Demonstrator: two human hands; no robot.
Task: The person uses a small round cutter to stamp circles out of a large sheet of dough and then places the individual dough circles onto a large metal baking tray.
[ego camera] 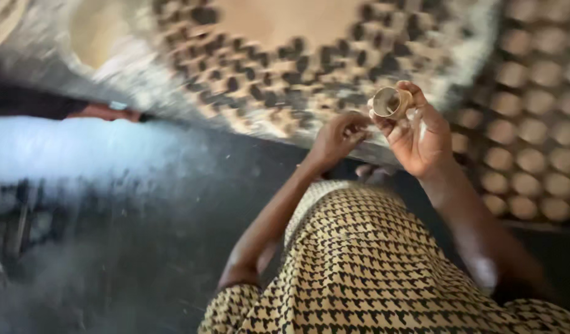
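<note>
Above, a blurred bed of tan cylindrical tubes (532, 133) stood on end. Right hand (421, 139) raised, grip clamped on a small tan cardboard tube (390, 102) — open end showing. Left hand (340, 137) just beside, fingers curled — contents unclear.

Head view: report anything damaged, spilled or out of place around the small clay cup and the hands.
Nothing stands out. The right hand holds the small clay cup tilted, opening toward the camera, and no crack shows. The left hand is beside it. The rows of similar cups look orderly, though blurred.
</note>
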